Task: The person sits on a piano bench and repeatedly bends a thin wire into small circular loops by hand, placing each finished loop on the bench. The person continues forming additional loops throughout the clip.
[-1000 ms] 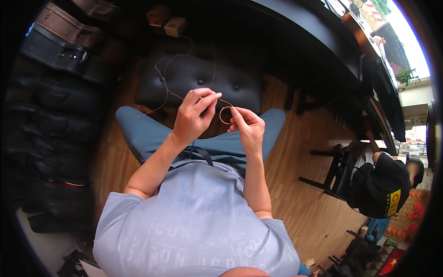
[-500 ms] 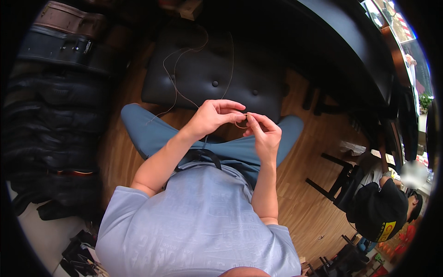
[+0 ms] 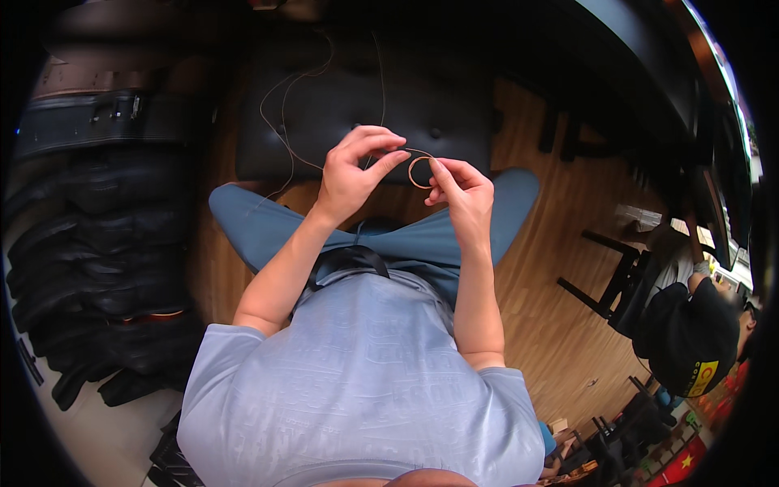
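Both arms bend and reach forward. The left hand has its thumb near its fingertips; the right hand makes a pinch, lower fingers curled.

Wooden floor right of centre, pale floor lower left, a black buttoned bench at upper centre, bright light along the upper right edge

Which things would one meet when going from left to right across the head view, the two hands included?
Black cases, left hand, coiled thin wire, right hand, another person in a black top.
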The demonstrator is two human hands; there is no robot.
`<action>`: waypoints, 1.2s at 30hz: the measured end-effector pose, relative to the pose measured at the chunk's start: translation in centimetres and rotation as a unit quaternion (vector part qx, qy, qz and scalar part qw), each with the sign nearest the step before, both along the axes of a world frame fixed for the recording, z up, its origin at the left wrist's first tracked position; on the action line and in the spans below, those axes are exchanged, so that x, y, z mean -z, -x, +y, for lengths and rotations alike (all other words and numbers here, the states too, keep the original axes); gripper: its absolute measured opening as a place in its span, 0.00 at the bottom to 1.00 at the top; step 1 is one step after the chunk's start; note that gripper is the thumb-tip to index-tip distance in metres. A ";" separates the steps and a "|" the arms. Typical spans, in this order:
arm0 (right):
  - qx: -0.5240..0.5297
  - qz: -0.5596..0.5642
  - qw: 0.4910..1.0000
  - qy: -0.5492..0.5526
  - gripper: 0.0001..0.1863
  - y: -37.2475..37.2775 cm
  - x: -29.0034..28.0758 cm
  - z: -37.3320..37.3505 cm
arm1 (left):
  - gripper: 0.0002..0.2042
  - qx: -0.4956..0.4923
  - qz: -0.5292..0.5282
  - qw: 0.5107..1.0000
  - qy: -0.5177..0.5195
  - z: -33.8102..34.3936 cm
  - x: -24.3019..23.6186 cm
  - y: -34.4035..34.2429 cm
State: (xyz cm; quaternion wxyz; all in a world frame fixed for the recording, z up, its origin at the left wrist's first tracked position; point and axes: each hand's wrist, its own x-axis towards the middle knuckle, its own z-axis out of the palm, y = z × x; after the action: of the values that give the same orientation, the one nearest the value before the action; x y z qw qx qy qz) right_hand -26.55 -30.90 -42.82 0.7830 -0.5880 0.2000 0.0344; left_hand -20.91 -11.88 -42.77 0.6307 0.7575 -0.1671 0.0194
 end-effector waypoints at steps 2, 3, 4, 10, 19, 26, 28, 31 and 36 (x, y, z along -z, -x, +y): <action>0.005 -0.006 1.000 0.001 0.10 0.2 0.2 0.0 | 0.15 -0.029 -0.212 0.972 -0.097 -0.2 -0.9 0.8; 0.005 -0.010 1.000 -0.002 0.10 0.2 0.1 0.0 | 0.15 -0.014 -0.243 0.963 -0.115 -0.4 -1.4 1.0; 0.005 -0.015 1.000 -0.006 0.10 0.3 0.0 0.1 | 0.15 0.000 -0.273 0.953 -0.133 -0.8 -1.8 1.2; 0.011 -0.034 0.999 0.003 0.09 1.0 -1.6 1.1 | 0.12 -0.023 -0.238 0.953 -0.188 -2.1 -1.2 1.8; -0.011 -0.044 0.998 0.032 0.09 1.5 -1.7 0.5 | 0.13 0.191 0.404 0.868 0.219 -0.1 -0.2 0.9; -0.032 -0.011 0.999 -0.029 0.12 0.7 0.7 -0.4 | 0.16 0.184 0.451 0.818 0.307 0.1 1.5 0.9; 0.000 -0.012 1.000 0.000 0.14 -0.5 1.6 -0.7 | 0.15 0.059 0.331 0.932 0.132 0.3 2.7 -0.5; 0.053 -0.029 0.990 0.128 0.15 -3.6 5.1 -2.1 | 0.16 -0.120 0.132 0.981 -0.079 1.8 5.4 -3.2; 0.032 -0.001 0.963 0.267 0.19 -9.1 8.1 -4.0 | 0.17 -0.012 0.129 0.942 -0.309 1.7 6.1 -3.7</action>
State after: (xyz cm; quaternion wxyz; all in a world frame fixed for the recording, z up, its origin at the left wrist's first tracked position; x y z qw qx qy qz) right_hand -17.49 -34.94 -50.95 0.5982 -0.7694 0.2195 -0.0456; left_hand -17.22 -10.13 -48.86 0.3812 0.9133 -0.0726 -0.1238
